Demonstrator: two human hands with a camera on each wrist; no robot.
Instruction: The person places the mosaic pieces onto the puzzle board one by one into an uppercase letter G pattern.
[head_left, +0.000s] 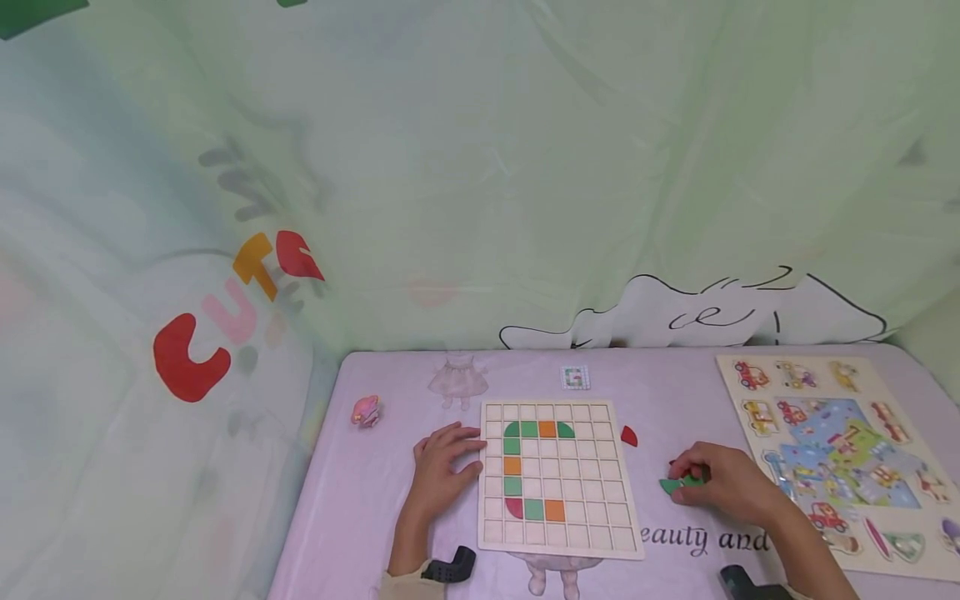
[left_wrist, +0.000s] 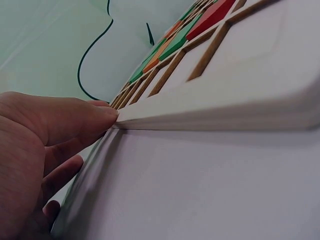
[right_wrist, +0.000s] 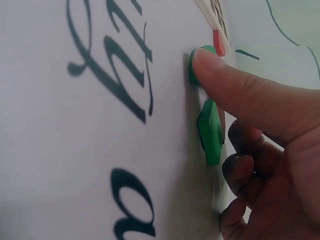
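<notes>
A light wooden grid board [head_left: 570, 477] lies on the table, with green, orange and red pieces set in a C-shaped run of its squares. My left hand [head_left: 442, 463] rests at the board's left edge, its thumb [left_wrist: 95, 114] against the side and the fingers spread loosely. To the right of the board, my right hand [head_left: 723, 482] is low over the table, thumb and index finger around a green piece [right_wrist: 194, 72] with a rounded edge. Another green piece [right_wrist: 212, 134] is just beside it, under the fingers. A red quarter-round piece [head_left: 629, 436] lies between the board and this hand.
Behind the board is a small pattern card [head_left: 575, 377]. A pink toy figure [head_left: 366, 412] is at the table's left. A large picture puzzle board [head_left: 757, 442] with vehicle pieces covers the right side, close to my right forearm. Fabric walls rise behind and at the left.
</notes>
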